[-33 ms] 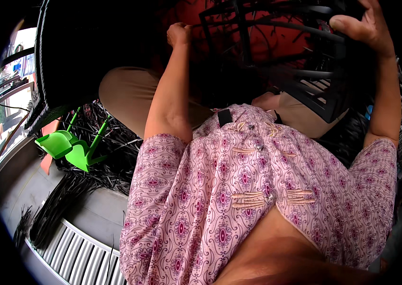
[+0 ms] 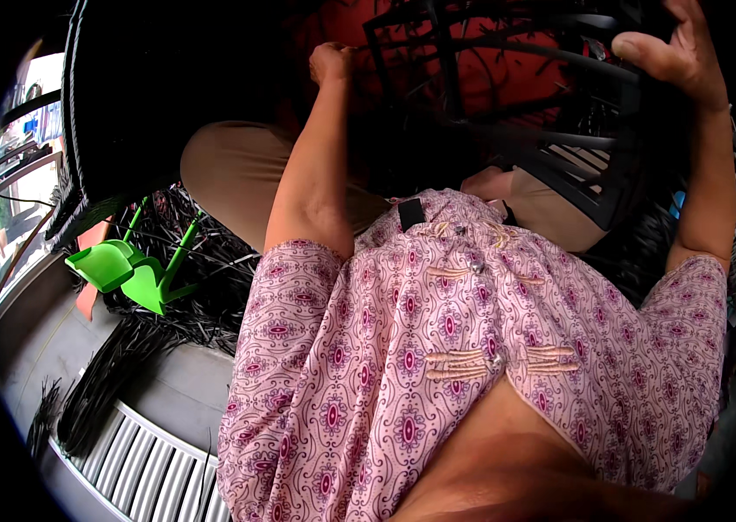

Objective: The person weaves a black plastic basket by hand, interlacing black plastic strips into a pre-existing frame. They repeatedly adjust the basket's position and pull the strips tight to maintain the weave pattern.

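Observation:
A black frame (image 2: pixel 455 61) with crossing bars and strips stands in front of my lap, its lower corner (image 2: pixel 596 202) over my right knee. Up at the frame's left side, my left hand (image 2: pixel 330 63) is closed, fingers bent together; what it pinches is lost in the dark, though a thin black strip seems to run from it toward the frame. On the far right my right hand (image 2: pixel 679 61) is beside the frame, its thumb stretched out and apart from the fingers, with nothing visible between them. Its upper fingers are partly cut off by the picture's edge.
Bright green plastic pieces (image 2: pixel 129 270) and a salmon-coloured piece (image 2: pixel 87 300) lie at left among heaps of black strips (image 2: pixel 211 291). A bundle of strips (image 2: pixel 103 383) hangs over a white slatted grating (image 2: pixel 146 470). A large dark woven form (image 2: pixel 76 113) stands upper left.
My right hand has shifted slightly right, away from the frame's bar. The frame's lower corner has moved a little left. My left hand has barely moved.

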### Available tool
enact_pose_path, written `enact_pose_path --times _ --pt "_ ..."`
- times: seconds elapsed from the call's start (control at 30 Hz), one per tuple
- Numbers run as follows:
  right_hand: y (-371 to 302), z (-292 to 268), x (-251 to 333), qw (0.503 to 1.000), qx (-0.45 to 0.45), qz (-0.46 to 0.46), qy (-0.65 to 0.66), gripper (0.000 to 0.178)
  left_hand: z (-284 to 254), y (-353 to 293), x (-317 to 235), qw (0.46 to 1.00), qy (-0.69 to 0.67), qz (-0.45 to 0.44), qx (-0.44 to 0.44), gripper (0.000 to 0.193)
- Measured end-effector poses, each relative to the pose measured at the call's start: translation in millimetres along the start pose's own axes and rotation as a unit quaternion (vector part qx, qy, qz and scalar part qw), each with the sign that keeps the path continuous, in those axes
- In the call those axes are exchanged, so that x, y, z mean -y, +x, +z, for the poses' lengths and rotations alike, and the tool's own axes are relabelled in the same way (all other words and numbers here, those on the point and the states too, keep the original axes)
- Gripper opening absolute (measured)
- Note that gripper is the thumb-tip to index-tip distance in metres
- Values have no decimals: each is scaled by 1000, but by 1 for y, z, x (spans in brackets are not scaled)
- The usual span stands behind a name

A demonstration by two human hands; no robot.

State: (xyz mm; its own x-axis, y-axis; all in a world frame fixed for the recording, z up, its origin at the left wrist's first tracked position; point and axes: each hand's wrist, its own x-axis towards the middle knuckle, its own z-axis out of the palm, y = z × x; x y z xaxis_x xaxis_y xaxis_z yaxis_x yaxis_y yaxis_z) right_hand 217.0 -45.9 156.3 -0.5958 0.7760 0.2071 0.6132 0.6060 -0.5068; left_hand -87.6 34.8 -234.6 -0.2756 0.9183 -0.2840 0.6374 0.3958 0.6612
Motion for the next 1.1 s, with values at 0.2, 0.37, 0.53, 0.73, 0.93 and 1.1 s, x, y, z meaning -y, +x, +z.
enact_pose_path --times 0.2,0.37,0.53,0.73,0.93,1.1 --pt "-60 -24 -64 999 -35 33 17 66 35 -2 0 999 11 -6 35 19" --pt "-70 -28 -50 995 -26 52 76 63 52 14 8 993 -75 -64 67 22" --pt "9 -7 2 995 14 -1 98 51 82 76 98 983 -155 -27 90 21" --pt "71 59 -29 994 45 97 2 58 -56 37 -34 887 -449 102 -30 36" --pt "150 172 -62 994 -4 51 -100 55 -173 -77 -95 919 -354 156 -71 44" --pt "175 196 -73 990 -39 80 -114 59 -151 -106 -96 921 -89 309 -218 28"
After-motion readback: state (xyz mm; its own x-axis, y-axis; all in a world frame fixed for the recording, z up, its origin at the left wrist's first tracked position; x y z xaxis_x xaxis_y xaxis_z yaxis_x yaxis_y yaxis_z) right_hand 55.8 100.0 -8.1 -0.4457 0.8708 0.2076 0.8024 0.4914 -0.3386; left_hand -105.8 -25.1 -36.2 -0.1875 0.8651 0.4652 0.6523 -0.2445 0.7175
